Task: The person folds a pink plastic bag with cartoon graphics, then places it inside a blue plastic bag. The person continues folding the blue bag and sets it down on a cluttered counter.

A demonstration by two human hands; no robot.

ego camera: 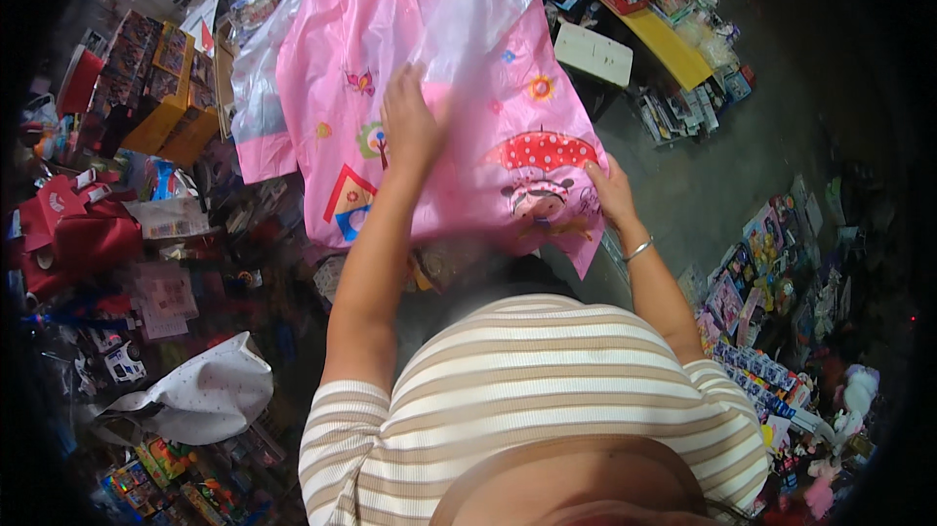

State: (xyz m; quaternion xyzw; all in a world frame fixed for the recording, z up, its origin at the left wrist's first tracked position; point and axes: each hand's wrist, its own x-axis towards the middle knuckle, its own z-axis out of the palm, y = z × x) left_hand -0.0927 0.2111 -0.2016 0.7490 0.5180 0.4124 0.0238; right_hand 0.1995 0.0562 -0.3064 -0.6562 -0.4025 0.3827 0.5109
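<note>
A pink plastic raincoat point(454, 182) with translucent upper panels is spread out in front of me. Cartoon prints cover it: a red polka-dot umbrella over an animal's head, a house, a tree, flowers and a butterfly. My left hand point(412, 120) rests on the front of the raincoat with its fingers stretched away from me. At the lower right edge, my right hand point(613, 191) pinches the plastic, thumb on top and the other fingers hidden underneath. One translucent sleeve with a pink cuff point(265, 158) hangs out to the left.
Left of the raincoat are packaged goods in yellow display boxes point(172, 120), a red bag point(80, 233) and a white dotted bag point(212, 394). To the right stand a white stool-like top point(593, 54), a yellow board point(670, 46) and heaps of packaged toys point(761, 255).
</note>
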